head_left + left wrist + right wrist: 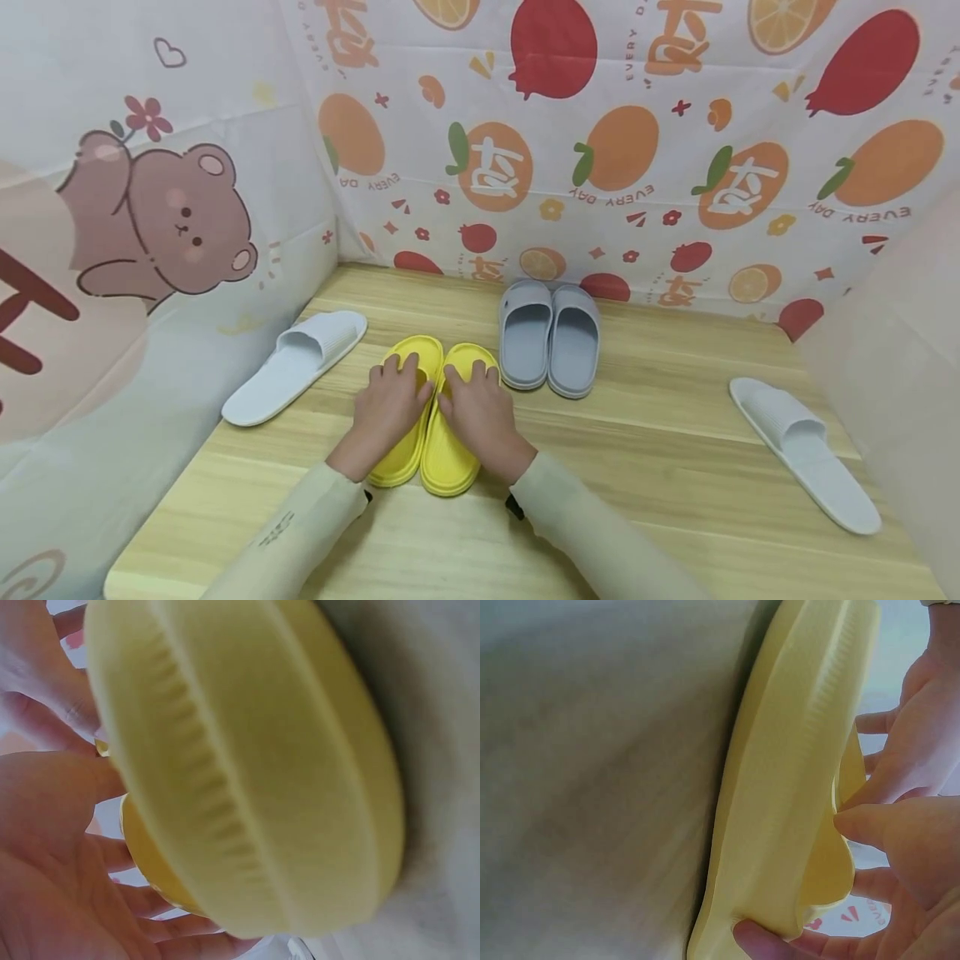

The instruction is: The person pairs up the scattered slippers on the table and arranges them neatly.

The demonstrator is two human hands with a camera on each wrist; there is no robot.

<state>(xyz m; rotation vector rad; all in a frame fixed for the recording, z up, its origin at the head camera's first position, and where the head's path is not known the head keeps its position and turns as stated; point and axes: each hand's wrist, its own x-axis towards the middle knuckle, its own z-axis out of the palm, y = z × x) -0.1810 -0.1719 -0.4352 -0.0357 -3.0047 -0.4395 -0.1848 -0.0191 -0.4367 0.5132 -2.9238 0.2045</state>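
Two yellow slippers stand side by side on the wooden surface, toes away from me. My left hand point(386, 408) grips the left yellow slipper point(399, 465) over its strap, thumb on the inner side. Across the strap of the right yellow slipper point(448, 471) lies my right hand point(486, 412), gripping it. In the left wrist view the left palm point(52, 862) faces the camera, with the thumb at the slipper's edge and the fingers partly hidden behind it. The right wrist view has a fingertip point(757, 941) against the side of the sole. Both straps are largely covered by the hands.
A pair of grey slippers point(525, 354) sits just right of and behind the yellow ones. One white slipper point(273, 383) lies angled at the left edge, another white slipper point(813, 462) at the far right. Printed cloth walls point(420, 208) enclose the wooden surface point(660, 467).
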